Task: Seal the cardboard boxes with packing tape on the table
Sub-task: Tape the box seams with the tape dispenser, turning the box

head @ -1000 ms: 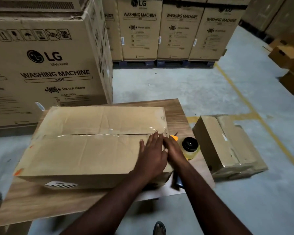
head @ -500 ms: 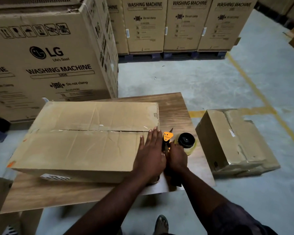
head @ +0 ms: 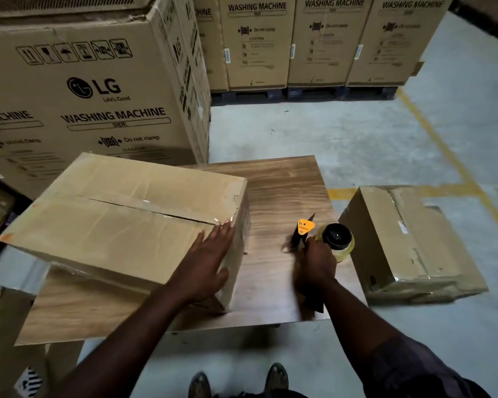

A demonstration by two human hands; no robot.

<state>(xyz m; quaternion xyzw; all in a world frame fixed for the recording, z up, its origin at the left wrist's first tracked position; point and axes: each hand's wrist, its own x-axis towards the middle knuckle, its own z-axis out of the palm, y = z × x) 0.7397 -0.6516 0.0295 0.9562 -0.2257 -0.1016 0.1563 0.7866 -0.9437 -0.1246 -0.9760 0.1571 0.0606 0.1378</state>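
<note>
Head view: the closed cardboard box (head: 112,225), contents hidden, sits on the wooden table (head: 282,191), left hand (head: 207,259) flat on its right end, right hand (head: 316,265) gripping the tape dispenser (head: 332,239) right of it.

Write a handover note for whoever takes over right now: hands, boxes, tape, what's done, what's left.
Left hand: open, flat on the right end of the box on the table.
Right hand: grips the tape dispenser, off the box, over the table.
Done: clear tape glints along the box's top seam.
Left: check the seam's ends. A second box sits on the floor right of the table, seal unclear.
</note>
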